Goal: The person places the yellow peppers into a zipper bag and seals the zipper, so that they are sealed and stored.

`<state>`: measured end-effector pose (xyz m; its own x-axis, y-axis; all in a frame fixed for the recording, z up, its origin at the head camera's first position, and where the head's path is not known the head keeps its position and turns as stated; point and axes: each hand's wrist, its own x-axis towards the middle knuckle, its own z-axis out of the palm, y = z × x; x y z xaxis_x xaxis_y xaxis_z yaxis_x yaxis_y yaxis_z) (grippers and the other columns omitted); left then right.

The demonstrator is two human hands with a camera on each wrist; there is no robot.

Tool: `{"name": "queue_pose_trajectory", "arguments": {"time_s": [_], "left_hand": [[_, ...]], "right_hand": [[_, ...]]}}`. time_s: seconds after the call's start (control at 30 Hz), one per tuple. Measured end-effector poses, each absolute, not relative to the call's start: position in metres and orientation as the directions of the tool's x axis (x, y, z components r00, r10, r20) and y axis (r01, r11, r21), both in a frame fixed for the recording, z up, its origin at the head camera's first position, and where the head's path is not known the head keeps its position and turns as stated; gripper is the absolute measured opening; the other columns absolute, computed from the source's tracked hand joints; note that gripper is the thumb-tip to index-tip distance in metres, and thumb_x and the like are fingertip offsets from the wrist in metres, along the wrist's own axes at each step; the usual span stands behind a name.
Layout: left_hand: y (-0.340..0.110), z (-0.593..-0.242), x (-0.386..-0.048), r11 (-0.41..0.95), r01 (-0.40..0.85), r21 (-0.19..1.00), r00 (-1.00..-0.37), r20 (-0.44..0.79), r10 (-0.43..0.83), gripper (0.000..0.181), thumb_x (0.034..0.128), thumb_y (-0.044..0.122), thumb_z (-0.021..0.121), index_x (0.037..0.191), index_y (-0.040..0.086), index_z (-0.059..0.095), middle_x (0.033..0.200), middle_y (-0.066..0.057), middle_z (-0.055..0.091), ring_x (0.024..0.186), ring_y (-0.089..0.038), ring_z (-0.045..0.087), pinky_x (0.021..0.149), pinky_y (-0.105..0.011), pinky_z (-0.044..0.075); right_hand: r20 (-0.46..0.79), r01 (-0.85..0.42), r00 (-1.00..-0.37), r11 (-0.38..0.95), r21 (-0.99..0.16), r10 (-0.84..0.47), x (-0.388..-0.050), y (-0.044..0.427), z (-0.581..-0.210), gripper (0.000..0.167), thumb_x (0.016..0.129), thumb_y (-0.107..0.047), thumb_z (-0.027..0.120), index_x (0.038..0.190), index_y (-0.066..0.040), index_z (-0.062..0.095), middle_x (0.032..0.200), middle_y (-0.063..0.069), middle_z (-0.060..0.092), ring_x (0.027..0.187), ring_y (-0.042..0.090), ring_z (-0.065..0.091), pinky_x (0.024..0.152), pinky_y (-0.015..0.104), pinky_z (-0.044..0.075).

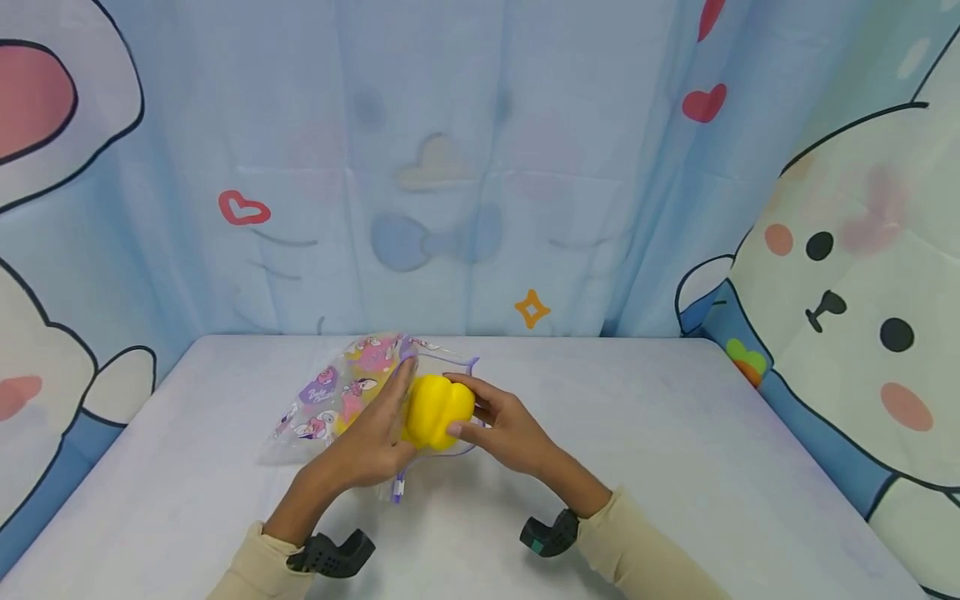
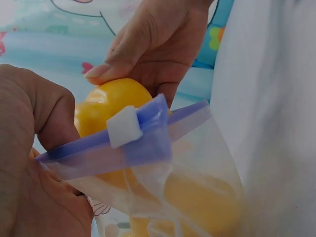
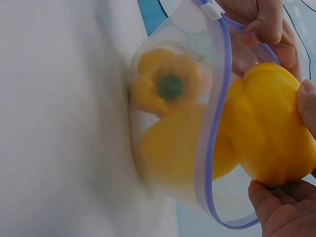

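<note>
A glossy yellow bell pepper [image 1: 437, 412], smooth and lobed, is at the open mouth of a clear plastic zip bag [image 1: 322, 408] printed with pink and purple cartoon figures; how far it reaches past the rim cannot be told. The right hand [image 1: 512, 432], at the pepper's three o'clock, has its grip closed round it, thumb and fingers on opposite sides, some fingertips hidden behind. The left hand [image 1: 372, 442], toward eight o'clock, pinches the bag's purple zip strip [image 3: 216, 118], though its fingers are partly covered in each view. A small white plastic slider [image 2: 124, 127] rides that strip. The bag spreads toward ten o'clock on the white bench [image 1: 637, 417]. Through its hazy film show a blurred yellow pepper with a green stem [image 3: 168, 81] and, at its six o'clock, a rounded yellow form [image 3: 173, 143], too veiled to identify. Both beige sleeves [image 1: 258, 575] are cut off by the lower edge.
</note>
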<state>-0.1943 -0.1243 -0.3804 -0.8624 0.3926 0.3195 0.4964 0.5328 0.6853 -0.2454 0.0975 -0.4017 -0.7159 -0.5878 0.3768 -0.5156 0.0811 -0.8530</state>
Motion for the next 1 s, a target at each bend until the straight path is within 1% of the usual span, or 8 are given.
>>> {"name": "queue_pose_trajectory", "arguments": {"time_s": [0.2, 0.33, 0.37, 0.47, 0.6, 0.7, 0.87, 1.0], "left_hand": [[-0.1247, -0.3826, -0.1948, 0.545, 0.477, 0.69, -0.874, 0.304, 0.379, 0.103, 0.0776, 0.001, 0.064, 0.157, 0.01, -0.001, 0.163, -0.005, 0.001, 0.147, -0.027, 0.012, 0.112, -0.047, 0.018], [-0.1251, -0.3814, -0.1949, 0.554, 0.467, 0.69, -0.88, 0.299, 0.37, 0.104, 0.0777, 0.0, 0.065, 0.157, 0.01, -0.002, 0.163, -0.006, 0.0, 0.147, -0.027, 0.011, 0.112, -0.047, 0.018], [-0.1253, -0.3808, -0.1946, 0.555, 0.466, 0.689, -0.881, 0.3, 0.367, 0.104, 0.0778, 0.001, 0.065, 0.156, 0.01, -0.002, 0.163, -0.006, 0.0, 0.147, -0.026, 0.01, 0.112, -0.046, 0.018], [-0.1263, -0.3798, -0.1945, 0.556, 0.471, 0.685, -0.879, 0.312, 0.361, 0.104, 0.0776, 0.002, 0.065, 0.156, 0.008, -0.002, 0.163, -0.006, 0.0, 0.147, -0.025, 0.008, 0.113, -0.046, 0.016], [-0.1264, -0.3793, -0.1953, 0.545, 0.483, 0.685, -0.873, 0.327, 0.361, 0.102, 0.0765, 0.0, 0.064, 0.156, 0.005, -0.001, 0.162, -0.009, 0.001, 0.147, -0.027, 0.007, 0.114, -0.047, 0.013], [-0.125, -0.3793, -0.1951, 0.548, 0.479, 0.685, -0.875, 0.321, 0.363, 0.102, 0.0761, -0.001, 0.063, 0.156, 0.006, 0.0, 0.162, -0.01, 0.001, 0.147, -0.028, 0.008, 0.114, -0.048, 0.013], [-0.1227, -0.3806, -0.1943, 0.567, 0.467, 0.678, -0.882, 0.307, 0.359, 0.103, 0.0753, 0.002, 0.065, 0.157, 0.009, 0.002, 0.162, -0.007, 0.002, 0.147, -0.026, 0.009, 0.114, -0.047, 0.015], [-0.1212, -0.3814, -0.1936, 0.584, 0.456, 0.672, -0.887, 0.292, 0.357, 0.104, 0.075, 0.003, 0.065, 0.157, 0.01, 0.002, 0.163, -0.006, 0.001, 0.147, -0.025, 0.009, 0.113, -0.047, 0.016]], "right_hand": [[0.355, -0.476, -0.736, 0.067, -0.877, -0.577, -0.2435, 0.0916, -0.4062, 0.06, 0.09, -0.003, 0.065, 0.146, -0.005, 0.041, 0.142, 0.012, 0.048, 0.122, 0.026, 0.054, 0.103, 0.038, 0.042], [0.351, -0.468, -0.744, 0.068, -0.881, -0.568, -0.2427, 0.0902, -0.4074, 0.06, 0.091, -0.004, 0.065, 0.146, -0.006, 0.041, 0.141, 0.011, 0.048, 0.122, 0.025, 0.054, 0.102, 0.036, 0.043], [0.359, -0.474, -0.741, 0.063, -0.878, -0.568, -0.2426, 0.09, -0.4072, 0.059, 0.091, -0.004, 0.065, 0.145, -0.006, 0.042, 0.141, 0.011, 0.048, 0.121, 0.024, 0.054, 0.102, 0.034, 0.043], [0.393, -0.501, -0.736, 0.053, -0.864, -0.552, -0.2395, 0.0894, -0.4025, 0.058, 0.09, -0.002, 0.065, 0.144, -0.003, 0.043, 0.141, 0.012, 0.048, 0.121, 0.024, 0.055, 0.102, 0.034, 0.043], [0.45, -0.537, -0.745, 0.042, -0.843, -0.492, -0.2391, 0.0897, -0.4019, 0.058, 0.089, 0.001, 0.066, 0.142, -0.001, 0.044, 0.147, 0.013, 0.043, 0.125, 0.027, 0.052, 0.102, 0.035, 0.042], [0.469, -0.549, -0.756, 0.05, -0.835, -0.457, -0.2425, 0.0913, -0.4056, 0.058, 0.09, -0.003, 0.067, 0.142, -0.002, 0.044, 0.148, 0.012, 0.042, 0.123, 0.027, 0.053, 0.101, 0.033, 0.044], [0.408, -0.497, -0.789, 0.087, -0.864, -0.459, -0.2456, 0.0933, -0.4067, 0.056, 0.095, -0.011, 0.062, 0.145, -0.003, 0.039, 0.139, 0.014, 0.049, 0.115, 0.026, 0.057, 0.098, 0.031, 0.047], [0.328, -0.428, -0.814, 0.114, -0.896, -0.479, -0.2464, 0.0939, -0.4078, 0.056, 0.099, -0.017, 0.055, 0.148, -0.003, 0.031, 0.137, 0.016, 0.049, 0.113, 0.026, 0.056, 0.097, 0.029, 0.047]]}}
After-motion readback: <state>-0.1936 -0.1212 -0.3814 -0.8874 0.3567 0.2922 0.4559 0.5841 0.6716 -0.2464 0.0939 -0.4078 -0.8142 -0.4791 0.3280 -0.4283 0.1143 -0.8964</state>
